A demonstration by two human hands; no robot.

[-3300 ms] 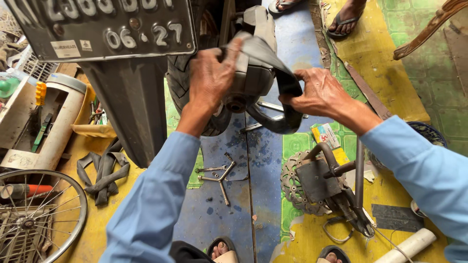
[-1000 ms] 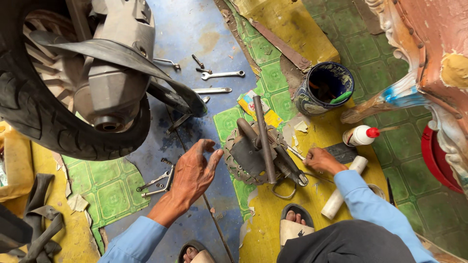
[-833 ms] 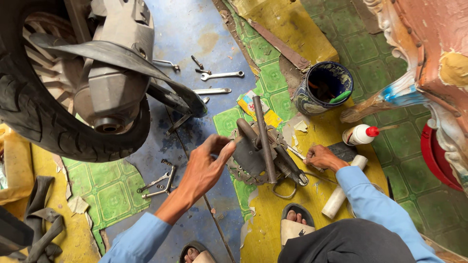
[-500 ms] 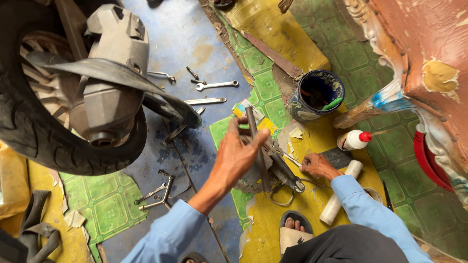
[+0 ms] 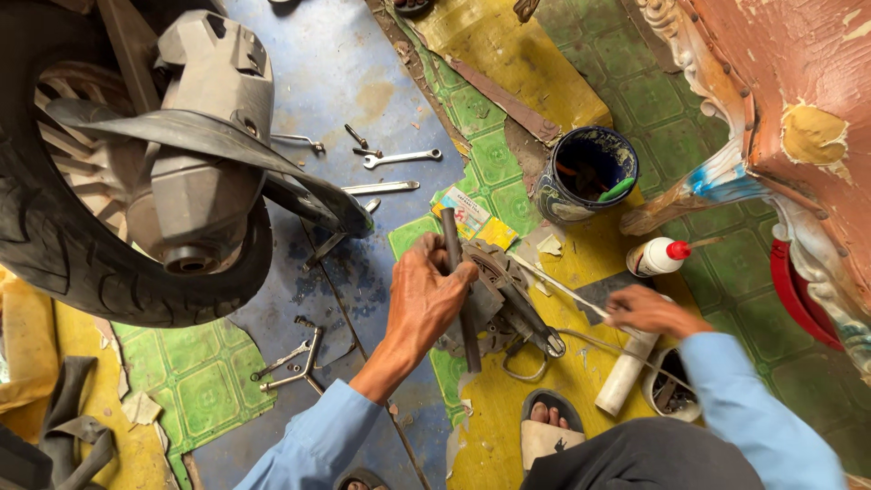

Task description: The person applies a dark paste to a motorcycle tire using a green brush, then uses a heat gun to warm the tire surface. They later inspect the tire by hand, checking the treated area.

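I am gripping the dark metal bar [image 5: 458,290] in my left hand [image 5: 426,304], fingers closed round it, over the gear assembly [image 5: 504,304], while my right hand [image 5: 646,310] is resting loose and empty just right of it; the bar could slip sideways.

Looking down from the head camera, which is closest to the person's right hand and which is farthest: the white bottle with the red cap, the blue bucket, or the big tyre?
From the right hand:
1. White bottle, just above the hand.
2. Blue bucket, farther up, slightly left.
3. Tyre, far across at the left edge.
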